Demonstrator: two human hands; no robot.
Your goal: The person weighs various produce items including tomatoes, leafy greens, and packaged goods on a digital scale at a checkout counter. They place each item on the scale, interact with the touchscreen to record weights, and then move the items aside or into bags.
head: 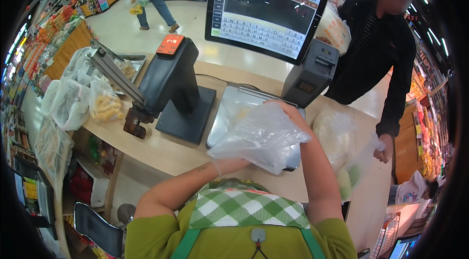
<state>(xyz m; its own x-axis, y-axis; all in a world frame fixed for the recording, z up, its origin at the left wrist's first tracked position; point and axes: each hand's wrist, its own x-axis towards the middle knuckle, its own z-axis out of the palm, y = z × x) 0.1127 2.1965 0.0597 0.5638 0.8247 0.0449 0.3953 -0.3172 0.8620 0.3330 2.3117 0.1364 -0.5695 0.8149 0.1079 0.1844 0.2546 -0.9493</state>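
Note:
A clear plastic bag (260,131) with something pale inside lies over the metal pan of a weighing scale (224,107). My right hand (284,109) is at the far right side of the bag, partly covered by it, so its hold cannot be told. The near edge of the bag hides most of my left hand (243,163); only the wrist and a little of the hand show. A touch screen (263,13) with a keyboard layout stands behind the scale, beside a dark label printer (311,72).
A black stand with a red-lit display (170,44) is left of the scale. Bagged goods (106,101) and a metal tray (137,65) lie farther left. Right of the scale rests a filled bag (333,134); a person in black (373,50) holds a bag with green produce (348,180).

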